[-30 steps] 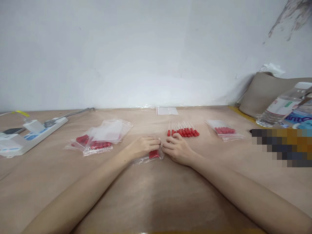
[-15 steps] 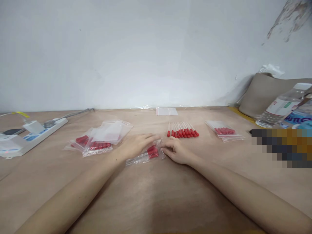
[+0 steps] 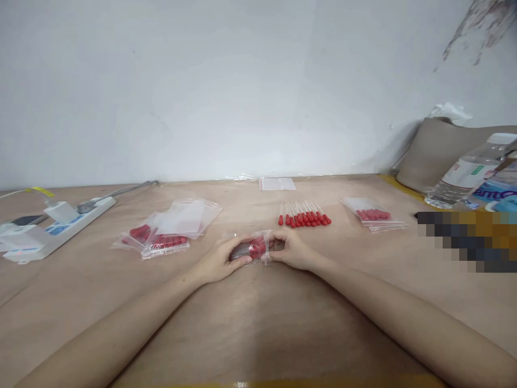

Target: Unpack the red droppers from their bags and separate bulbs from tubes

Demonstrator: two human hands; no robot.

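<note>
Gripping a bag [image 3: 249, 250] at centre frame with left hand [image 3: 218, 261] and right hand [image 3: 294, 250]; could spill red tips [image 3: 257, 247] if squeezed while unsealed.

Head view looks forward-down across the table [image 3: 258, 318].
</note>
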